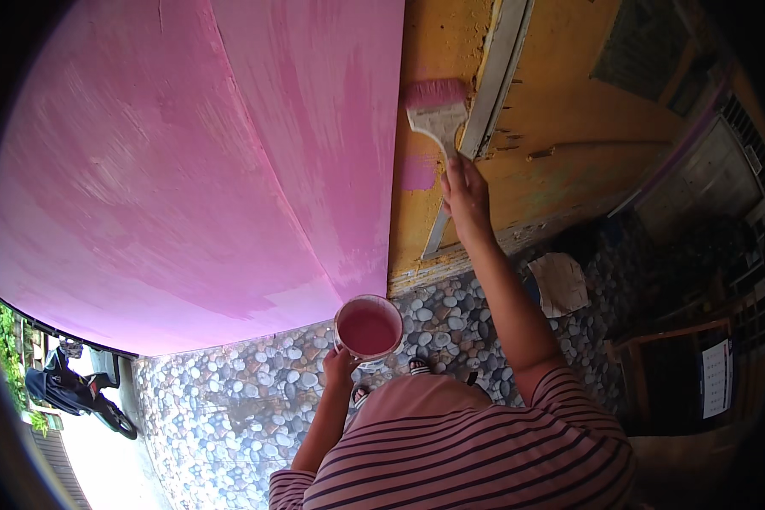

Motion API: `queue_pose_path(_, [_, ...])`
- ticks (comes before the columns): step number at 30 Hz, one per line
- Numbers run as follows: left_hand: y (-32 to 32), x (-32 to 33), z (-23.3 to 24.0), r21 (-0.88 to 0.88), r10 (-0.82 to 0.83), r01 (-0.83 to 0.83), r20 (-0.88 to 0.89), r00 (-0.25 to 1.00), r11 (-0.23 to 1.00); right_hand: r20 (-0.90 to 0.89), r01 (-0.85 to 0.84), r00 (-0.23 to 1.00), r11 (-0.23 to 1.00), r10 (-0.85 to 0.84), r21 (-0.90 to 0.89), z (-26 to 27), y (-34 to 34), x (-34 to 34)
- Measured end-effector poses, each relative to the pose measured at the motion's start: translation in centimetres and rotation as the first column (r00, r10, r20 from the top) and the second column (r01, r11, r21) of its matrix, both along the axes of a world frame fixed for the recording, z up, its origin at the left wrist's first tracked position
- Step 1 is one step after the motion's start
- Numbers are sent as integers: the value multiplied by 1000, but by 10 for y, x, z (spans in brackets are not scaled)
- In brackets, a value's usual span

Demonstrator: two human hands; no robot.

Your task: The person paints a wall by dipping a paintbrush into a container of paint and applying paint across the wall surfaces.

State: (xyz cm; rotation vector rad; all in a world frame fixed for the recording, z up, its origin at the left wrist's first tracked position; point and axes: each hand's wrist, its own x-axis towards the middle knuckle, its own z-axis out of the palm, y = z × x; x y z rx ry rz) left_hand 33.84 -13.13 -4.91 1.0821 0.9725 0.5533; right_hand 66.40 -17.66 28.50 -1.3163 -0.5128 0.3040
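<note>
My right hand (466, 190) is closed around the handle of a wide paintbrush (438, 118), its bristles coated in pink. The bristles lie at the yellow-orange wall (443, 38), beside the edge of the pink-painted wall (293, 115); whether they touch it I cannot tell. Below the brush, a pink patch (419, 172) marks the yellow-orange surface. Low in front of my body, my left hand (340, 368) grips the rim side of a round bucket (368, 326) of pink paint. Streaks of lighter and darker pink cover the large wall.
A grey strip (494, 83) runs along the yellow-orange wall. The floor (229, 408) has a pebble pattern. Right of my arm lies a light, flat piece (560, 284), near a dark wooden-framed piece of furniture (672, 331). A motorcycle (80, 389) stands outside at the left.
</note>
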Motion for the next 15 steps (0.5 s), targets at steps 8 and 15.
queue_pose_path(8, [6, -14, 10, -25, 29, -31, -102, 994, 999, -214, -6, 977, 993, -20, -119, -159, -20, -24])
queue_pose_path(15, [3, -14, 24, -28, 39, -41, -45, 998, 999, -414, -79, 909, 961, -40, -266, -202, -23, -12])
